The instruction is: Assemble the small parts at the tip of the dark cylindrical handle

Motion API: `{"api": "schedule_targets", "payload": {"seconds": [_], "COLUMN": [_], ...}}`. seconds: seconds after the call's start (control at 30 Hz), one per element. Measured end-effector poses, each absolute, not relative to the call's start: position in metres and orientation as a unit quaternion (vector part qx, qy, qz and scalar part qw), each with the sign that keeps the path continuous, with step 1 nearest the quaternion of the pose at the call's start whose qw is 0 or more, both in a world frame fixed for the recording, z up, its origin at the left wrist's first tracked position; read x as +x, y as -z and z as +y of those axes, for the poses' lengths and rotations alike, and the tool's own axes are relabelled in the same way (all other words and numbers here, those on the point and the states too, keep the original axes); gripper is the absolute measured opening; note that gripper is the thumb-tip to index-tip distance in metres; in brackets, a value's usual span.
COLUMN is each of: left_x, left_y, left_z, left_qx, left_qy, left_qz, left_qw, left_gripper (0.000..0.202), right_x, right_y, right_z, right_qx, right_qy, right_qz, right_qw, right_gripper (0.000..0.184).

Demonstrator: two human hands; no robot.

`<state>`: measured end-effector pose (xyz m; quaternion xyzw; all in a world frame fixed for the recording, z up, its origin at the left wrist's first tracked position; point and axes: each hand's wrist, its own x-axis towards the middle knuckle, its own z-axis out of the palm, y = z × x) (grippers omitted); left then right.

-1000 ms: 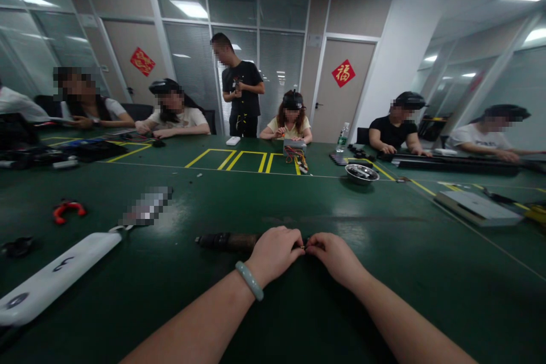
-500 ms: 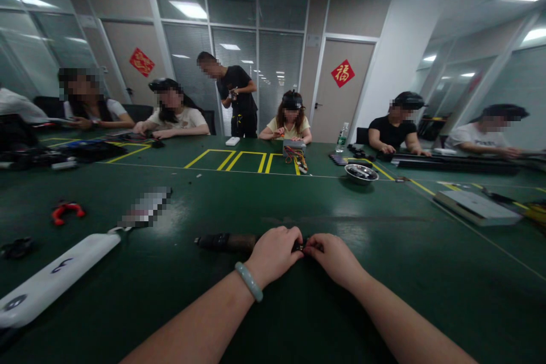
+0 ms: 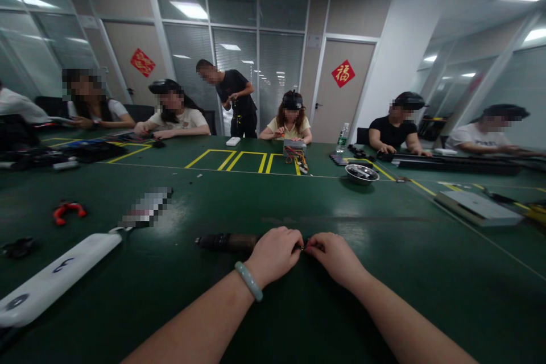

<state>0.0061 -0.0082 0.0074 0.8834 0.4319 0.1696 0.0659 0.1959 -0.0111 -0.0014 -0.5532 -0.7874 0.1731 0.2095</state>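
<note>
A long dark cylindrical tool [image 3: 230, 242], black and brown with a narrow tip at its left end, lies sideways on the green table. It resembles an electric screwdriver, though its exact kind is unclear. My left hand [image 3: 276, 250], with a pale green bangle on its wrist, is closed around the tool's right end. Close against those fingertips, my right hand [image 3: 333, 255] is pinched at the same end. A tiny yellowish bit shows between the two hands. What the right fingertips hold is too small and hidden to name.
On the left lie a white power strip-like bar [image 3: 63, 276], red-handled pliers [image 3: 69, 211] and a small black part [image 3: 17, 247]. Farther off stand a metal bowl [image 3: 362, 174], a grey box with wires [image 3: 294, 148] and a flat whitish box [image 3: 478, 207]. Several people work around the table.
Both hands stay almost in place. The fingertips have shifted slightly at the tool's right end. The standing person across the table has moved their hands a little.
</note>
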Motion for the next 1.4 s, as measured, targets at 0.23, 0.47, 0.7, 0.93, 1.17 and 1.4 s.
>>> {"api": "schedule_targets", "payload": {"seconds": [0.23,0.47,0.7,0.93,1.17,1.4], "left_x": [0.005,0.005,0.004,0.005,0.004,0.005], "left_y": [-0.008,-0.004,-0.001,-0.003,0.003,0.004], "left_z": [-0.007,-0.007,-0.005,-0.006,-0.003,-0.003], "left_qx": [0.892,0.878,0.879,0.887,0.879,0.886], "left_qy": [-0.179,-0.178,-0.183,-0.174,-0.203,-0.201], "left_qz": [0.409,0.441,0.437,0.424,0.428,0.414], "left_qw": [0.065,0.057,0.057,0.06,0.06,0.063], "left_gripper": [0.009,0.015,0.012,0.008,0.015,0.008], "right_x": [0.195,0.195,0.196,0.196,0.195,0.198], "right_y": [-0.001,0.002,0.004,0.002,0.0,0.004], "right_z": [-0.012,-0.011,-0.01,-0.009,-0.01,-0.007], "right_qx": [-0.553,-0.551,-0.553,-0.545,-0.548,-0.548], "right_qy": [-0.14,-0.15,-0.2,-0.205,-0.195,-0.204], "right_qz": [-0.796,-0.795,-0.779,-0.786,-0.788,-0.785], "right_qw": [0.202,0.206,0.218,0.208,0.205,0.206], "right_gripper": [0.014,0.016,0.018,0.016,0.016,0.016]}}
